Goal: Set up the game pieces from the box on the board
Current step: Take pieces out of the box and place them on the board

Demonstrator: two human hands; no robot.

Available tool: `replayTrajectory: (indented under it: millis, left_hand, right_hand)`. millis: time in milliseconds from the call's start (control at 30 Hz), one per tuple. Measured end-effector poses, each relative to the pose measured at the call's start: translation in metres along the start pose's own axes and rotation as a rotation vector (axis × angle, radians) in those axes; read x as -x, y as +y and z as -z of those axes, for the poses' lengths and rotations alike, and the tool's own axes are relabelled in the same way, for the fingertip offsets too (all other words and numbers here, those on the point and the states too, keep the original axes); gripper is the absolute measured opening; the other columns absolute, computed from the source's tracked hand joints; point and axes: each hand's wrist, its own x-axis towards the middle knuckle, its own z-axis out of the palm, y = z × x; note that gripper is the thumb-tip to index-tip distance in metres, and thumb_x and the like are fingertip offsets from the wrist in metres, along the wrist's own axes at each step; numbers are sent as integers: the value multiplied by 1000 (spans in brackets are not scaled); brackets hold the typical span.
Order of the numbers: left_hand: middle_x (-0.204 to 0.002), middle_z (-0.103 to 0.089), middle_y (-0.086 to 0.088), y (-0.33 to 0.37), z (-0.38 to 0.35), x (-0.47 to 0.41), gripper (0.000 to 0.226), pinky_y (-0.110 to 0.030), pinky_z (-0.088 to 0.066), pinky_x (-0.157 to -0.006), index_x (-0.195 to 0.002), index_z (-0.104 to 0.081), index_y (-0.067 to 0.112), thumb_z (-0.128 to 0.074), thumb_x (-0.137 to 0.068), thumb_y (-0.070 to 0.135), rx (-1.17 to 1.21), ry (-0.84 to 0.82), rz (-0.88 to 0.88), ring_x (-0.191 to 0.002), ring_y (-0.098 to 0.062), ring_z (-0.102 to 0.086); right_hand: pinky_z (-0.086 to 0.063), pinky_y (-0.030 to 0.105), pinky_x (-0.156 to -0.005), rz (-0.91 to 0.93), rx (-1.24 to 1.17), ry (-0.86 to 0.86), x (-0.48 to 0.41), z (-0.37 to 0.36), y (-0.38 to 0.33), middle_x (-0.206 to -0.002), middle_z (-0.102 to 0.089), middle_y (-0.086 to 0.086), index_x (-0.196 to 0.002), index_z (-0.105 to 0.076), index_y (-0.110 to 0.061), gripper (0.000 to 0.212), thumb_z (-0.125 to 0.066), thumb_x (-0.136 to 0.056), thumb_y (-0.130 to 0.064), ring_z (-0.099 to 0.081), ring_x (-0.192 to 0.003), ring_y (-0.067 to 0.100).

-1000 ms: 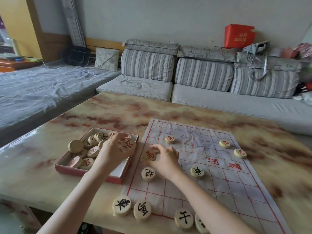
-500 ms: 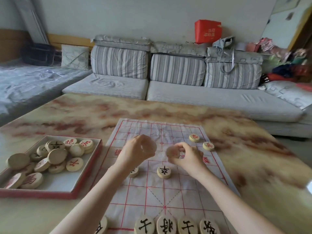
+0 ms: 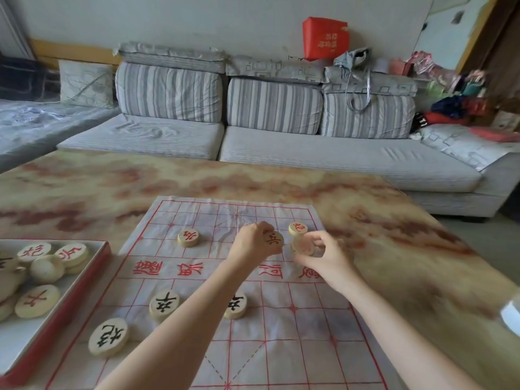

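Note:
A white cloth board (image 3: 219,280) with red grid lines lies on the marble-patterned table. My left hand (image 3: 250,243) holds a round wooden piece with a red character (image 3: 273,241) over the board's far half. Just to its right, my right hand (image 3: 323,256) pinches a blurred wooden piece (image 3: 302,244). Red-marked pieces sit at the far side (image 3: 188,237) (image 3: 297,228). Black-marked pieces (image 3: 164,304) (image 3: 236,305) (image 3: 108,336) sit nearer me. The red-rimmed box (image 3: 70,302) at left holds several more pieces (image 3: 37,301).
The table (image 3: 394,249) runs wide around the board. A grey striped sofa (image 3: 281,153) stands behind it, with a red bag (image 3: 325,38) on top. A white object (image 3: 510,316) shows at the right edge.
Both hands carried their pieces from beside the box out over the board's far right half. The camera view swung right, so the box now sits at the left edge.

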Motion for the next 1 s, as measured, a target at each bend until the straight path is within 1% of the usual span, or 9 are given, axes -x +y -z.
replayTrajectory:
  millis: [167, 333, 400, 533, 600, 700, 833, 933, 1000]
  left_hand:
    - [-114, -62, -7, 3, -14, -15, 54, -31, -49, -87, -120, -57, 16, -76, -71, 30, 5, 2, -4, -105, -20, -57]
    - [-119, -58, -9, 1, -25, -17, 53, -32, -46, -90, -123, -56, 13, -70, -76, 34, -45, -21, -5, -109, -24, -54]
    - [-120, -58, -8, -1, -28, -17, 56, -33, -45, -90, -124, -55, 13, -69, -76, 38, -59, -27, 0, -110, -24, -53]
    - [-123, -57, -6, -1, -27, -18, 59, -32, -42, -93, -126, -54, 15, -69, -76, 42, -82, -39, -21, -113, -22, -51]
    - [-124, -55, -5, -1, -24, -19, 61, -32, -42, -95, -127, -53, 17, -70, -75, 43, -68, -48, -18, -115, -21, -50]
    - [-124, -57, -3, -3, -18, -23, 52, -30, -43, -93, -121, -57, 17, -69, -77, 41, -28, -19, -34, -114, -19, -52]
    - [-120, -60, -2, 0, -9, -33, 43, -25, -42, -87, -117, -60, 15, -67, -80, 36, -30, 21, -73, -108, -16, -56]
    - [-118, -63, -2, 2, -5, -39, 32, -22, -40, -84, -116, -61, 15, -60, -86, 27, -28, 22, -81, -105, -16, -56]
    - [-115, -66, -3, -1, -4, -42, 27, -23, -44, -87, -114, -63, 13, -55, -88, 17, -38, 9, -81, -103, -17, -58]
  right_hand:
    - [-43, 36, -93, -30, -73, -28, -12, 1, 16, -95, -60, -9, -100, -61, -28, 42, -81, -64, -28, -57, -102, 14]
    - [-37, 9, -69, -29, -148, -59, -16, 4, 20, -96, -59, -7, -104, -59, -21, 42, -80, -68, -15, -54, -84, 2]
    - [-37, 9, -68, -21, -152, -52, -17, 4, 22, -100, -61, -1, -106, -61, -19, 43, -80, -67, -14, -55, -84, 4]
    - [-35, 4, -66, -6, -136, -51, -21, 4, 23, -92, -58, -8, -104, -62, -20, 41, -80, -68, -16, -55, -81, -1]
    - [-36, 9, -69, -3, -122, -49, -29, 6, 21, -92, -57, -10, -108, -62, -19, 43, -80, -68, -19, -56, -89, 8]
    - [-41, 19, -78, -27, -109, -25, -56, 5, 21, -105, -61, -1, -115, -60, -17, 51, -80, -68, -23, -55, -96, 11]
    - [-43, 39, -96, -103, 14, 52, -105, -5, 21, -106, -66, -1, -103, -62, -26, 53, -79, -56, -43, -57, -107, 21]
    - [-38, 35, -98, -179, 141, 0, -133, -17, 19, -115, -63, 1, -108, -60, -25, 50, -77, -64, -42, -49, -116, 24]
    - [-35, 30, -92, -196, 183, -21, -148, -25, 19, -118, -61, 3, -110, -61, -25, 50, -77, -66, -41, -45, -118, 25]
